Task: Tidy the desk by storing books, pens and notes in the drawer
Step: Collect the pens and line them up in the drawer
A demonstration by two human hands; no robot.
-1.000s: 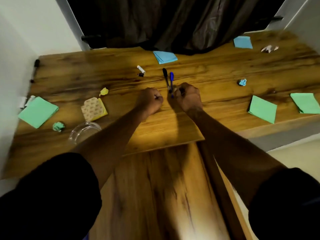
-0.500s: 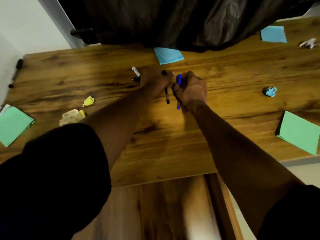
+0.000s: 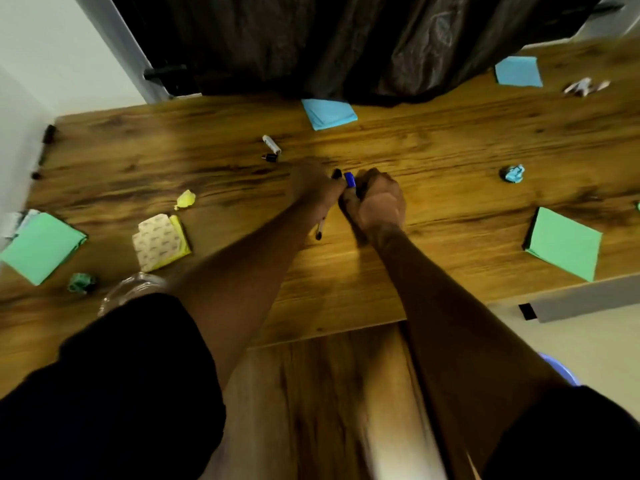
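Centrally, fists [image 3: 313, 188] [image 3: 379, 202] round slim pens [image 3: 349, 179] (grained wooden desk [image 3: 450, 150])

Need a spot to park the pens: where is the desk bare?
Bare wood between the right hand and the green pad, and the far-left stretch beyond the yellow wad. Crowded near-left: yellow pad, glass, green wad.

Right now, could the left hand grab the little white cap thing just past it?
Probably not yet. The left hand is already closed around the black pen. The white cap lies close by on bare desk with nothing between, so it's reachable once the pen is put down.
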